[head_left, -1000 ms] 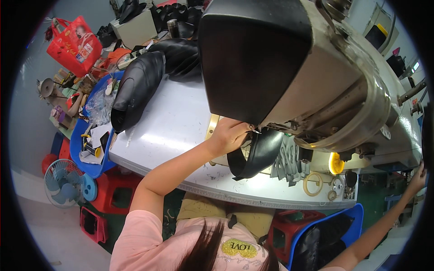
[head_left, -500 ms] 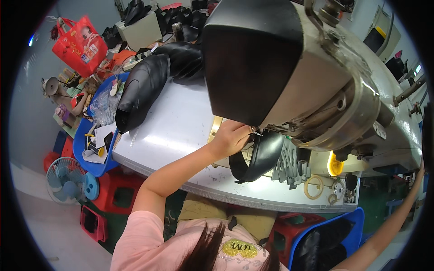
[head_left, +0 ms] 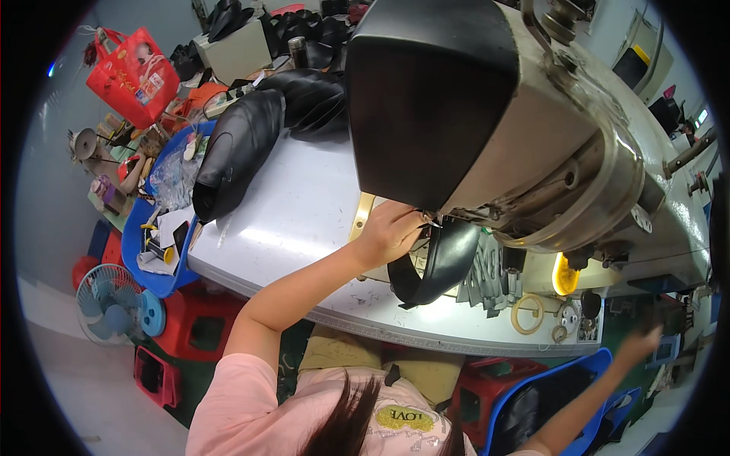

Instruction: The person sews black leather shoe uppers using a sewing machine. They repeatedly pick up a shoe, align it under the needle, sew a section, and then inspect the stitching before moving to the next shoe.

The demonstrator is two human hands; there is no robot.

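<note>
My left hand (head_left: 390, 234) is closed at the near edge of the sewing machine head (head_left: 437, 114), its fingertips pinching a curved black leather piece (head_left: 453, 254). The piece hangs in a loop over the table edge side of the machine. Something small and shiny shows at the fingertips, too small to name. The needle area is hidden behind the machine head. Out to the right, my right hand (head_left: 639, 346) is in the air above the blue tub (head_left: 604, 365), smeared by motion, so its fingers cannot be read.
Grey strips (head_left: 480, 277) and a tape roll (head_left: 527, 314) lie right of the leather. Stacked black leather pieces (head_left: 239, 152) sit at the table's back left. A blue basket (head_left: 156, 281) with odds and ends, a fan (head_left: 114, 304) and red stools (head_left: 199, 323) stand left.
My right hand has come down and inward from the far right side of the machine. My left hand and the leather piece stay almost in place.
</note>
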